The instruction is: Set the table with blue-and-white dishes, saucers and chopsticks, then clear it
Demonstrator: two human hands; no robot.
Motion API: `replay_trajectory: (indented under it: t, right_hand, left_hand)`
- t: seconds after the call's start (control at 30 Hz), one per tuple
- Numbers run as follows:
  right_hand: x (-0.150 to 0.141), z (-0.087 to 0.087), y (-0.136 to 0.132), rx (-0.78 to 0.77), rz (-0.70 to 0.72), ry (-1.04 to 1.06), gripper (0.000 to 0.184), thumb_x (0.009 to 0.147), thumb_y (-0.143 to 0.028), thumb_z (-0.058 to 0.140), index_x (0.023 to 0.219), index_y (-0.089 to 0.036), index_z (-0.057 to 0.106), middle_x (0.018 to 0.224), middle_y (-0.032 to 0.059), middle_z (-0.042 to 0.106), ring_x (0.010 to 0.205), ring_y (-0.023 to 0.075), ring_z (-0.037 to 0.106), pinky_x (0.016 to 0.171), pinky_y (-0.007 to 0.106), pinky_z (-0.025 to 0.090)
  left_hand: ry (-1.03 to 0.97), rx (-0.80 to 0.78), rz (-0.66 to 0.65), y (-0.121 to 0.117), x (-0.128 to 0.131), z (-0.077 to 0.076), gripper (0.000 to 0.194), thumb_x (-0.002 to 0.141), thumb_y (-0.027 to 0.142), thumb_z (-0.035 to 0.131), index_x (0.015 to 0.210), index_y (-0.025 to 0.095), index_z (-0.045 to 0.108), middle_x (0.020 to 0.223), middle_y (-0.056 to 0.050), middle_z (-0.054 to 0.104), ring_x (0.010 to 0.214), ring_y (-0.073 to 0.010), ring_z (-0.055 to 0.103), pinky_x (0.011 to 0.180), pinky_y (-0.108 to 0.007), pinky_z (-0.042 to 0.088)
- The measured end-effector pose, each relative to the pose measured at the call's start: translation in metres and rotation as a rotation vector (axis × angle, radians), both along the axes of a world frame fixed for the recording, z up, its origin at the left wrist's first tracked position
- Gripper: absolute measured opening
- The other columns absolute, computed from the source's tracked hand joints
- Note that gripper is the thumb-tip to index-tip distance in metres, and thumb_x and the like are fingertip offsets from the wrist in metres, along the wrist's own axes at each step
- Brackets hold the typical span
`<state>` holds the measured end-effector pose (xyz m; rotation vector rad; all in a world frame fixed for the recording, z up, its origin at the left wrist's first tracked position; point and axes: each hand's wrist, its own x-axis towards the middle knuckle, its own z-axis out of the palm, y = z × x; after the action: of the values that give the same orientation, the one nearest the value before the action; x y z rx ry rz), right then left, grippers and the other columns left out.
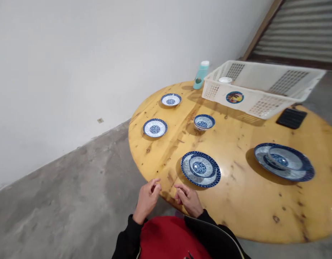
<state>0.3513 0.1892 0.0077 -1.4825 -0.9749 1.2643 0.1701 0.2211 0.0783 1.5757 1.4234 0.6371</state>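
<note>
My left hand point(148, 199) is at the near table edge, its fingers curled in loosely with nothing seen in them. Beside it, my right hand point(189, 200) is curled in the same way and also holds nothing visible. Just beyond my right hand, a blue-and-white plate point(187, 175) has a matching bowl point(205, 163) on it. I see no contact between my hands and the dishes. Farther off sits a single bowl point(204, 123). Two small plates, a nearer one point(155, 128) and a farther one point(170, 100), lie to its left.
On the right, a large plate point(307, 172) carries another bowl point(292, 162). A white plastic basket point(252, 102) at the back of the wooden table point(236, 212) contains a white dish point(225, 80). A teal bottle point(200, 76) and a black flat object point(291, 118) flank it.
</note>
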Motion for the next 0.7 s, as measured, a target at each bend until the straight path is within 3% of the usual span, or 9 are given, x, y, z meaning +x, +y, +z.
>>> replay_trajectory:
  t: [0.23,0.4,0.53,0.7]
  right_hand:
    - [-0.117,-0.003,0.037,0.003,0.082,0.002,0.027,0.078,-0.042,0.052,0.089,-0.021,0.065,0.056,-0.0030,0.064,0.038,0.0140,0.054,0.041,0.025,0.040]
    - [-0.163,-0.001,0.054,-0.025,0.025,-0.025,0.030,0.077,-0.041,0.047,0.090,-0.019,0.064,0.054,-0.0052,0.062,0.036,0.0112,0.052,0.041,0.022,0.040]
    - [-0.150,0.008,0.067,-0.024,-0.183,-0.095,0.031,0.078,-0.040,0.047,0.089,-0.018,0.066,0.054,-0.0039,0.063,0.037,0.0118,0.054,0.043,0.023,0.042]
    - [-0.076,0.028,0.100,0.049,-0.513,-0.218,0.030,0.075,-0.039,0.052,0.088,-0.017,0.068,0.056,-0.0018,0.066,0.040,0.0138,0.058,0.043,0.024,0.045]
  left_hand:
    - [0.001,0.003,0.121,0.041,-0.119,0.003,0.049,0.092,0.051,0.046,0.120,0.016,0.066,0.088,-0.006,0.073,0.074,-0.0190,0.069,0.075,-0.031,0.053]
    - [-0.009,0.010,0.029,0.072,-0.160,-0.002,0.049,0.089,0.054,0.050,0.115,0.016,0.068,0.083,-0.006,0.072,0.071,-0.0197,0.069,0.073,-0.032,0.055]
    - [-0.061,-0.023,-0.087,0.105,-0.157,-0.006,0.055,0.087,0.059,0.052,0.114,0.014,0.069,0.083,-0.007,0.072,0.071,-0.0202,0.068,0.071,-0.032,0.057]
    - [-0.101,-0.029,-0.271,0.159,-0.127,-0.007,0.054,0.089,0.056,0.051,0.117,0.013,0.069,0.083,-0.008,0.073,0.072,-0.0196,0.069,0.073,-0.031,0.056]
